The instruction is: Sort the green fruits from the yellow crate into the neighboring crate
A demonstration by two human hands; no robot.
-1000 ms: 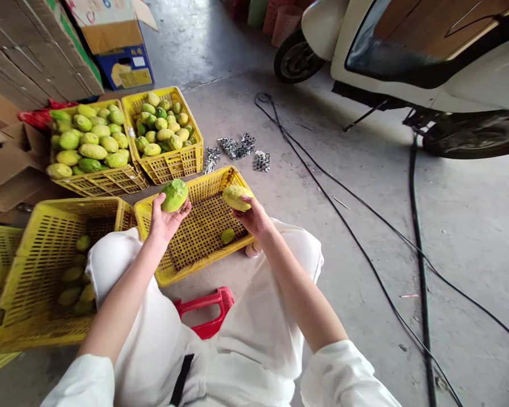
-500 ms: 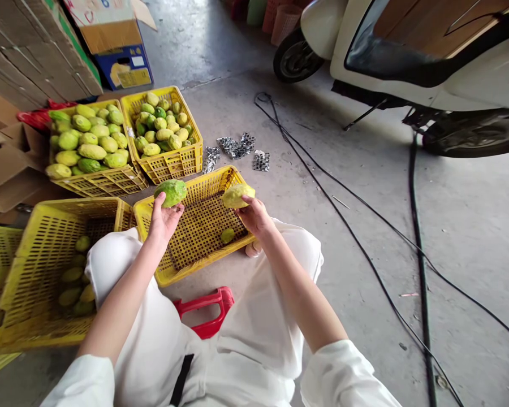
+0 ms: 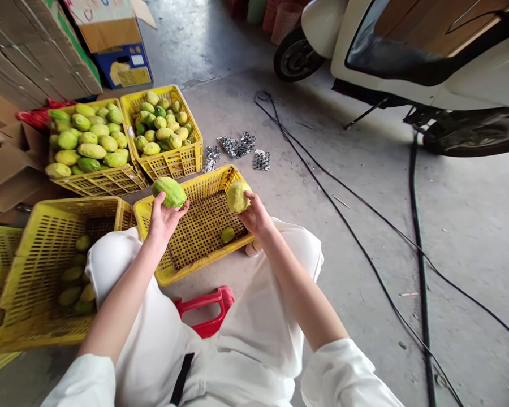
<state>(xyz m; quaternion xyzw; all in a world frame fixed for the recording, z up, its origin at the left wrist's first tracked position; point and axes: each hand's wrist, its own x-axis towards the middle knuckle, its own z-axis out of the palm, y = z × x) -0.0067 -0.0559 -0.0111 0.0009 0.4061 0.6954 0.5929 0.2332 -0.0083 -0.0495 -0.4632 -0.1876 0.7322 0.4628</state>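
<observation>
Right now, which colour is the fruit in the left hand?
Green fruit, seen in the head view.

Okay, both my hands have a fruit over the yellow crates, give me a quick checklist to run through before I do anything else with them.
1. Left hand has its fruit: ok, the green fruit sits on the fingertips.
2. Right hand has its fruit: ok, fingers wrap the yellow fruit.
3. Room in the crate below the hands: ok, only one small fruit lies in it.
4. Room in the near-left crate: ok, a few fruits at the bottom.
5. Room in the two far crates: not ok, both heaped.
6. Bruises on the held fruits' undersides: cannot tell, hidden.
</observation>
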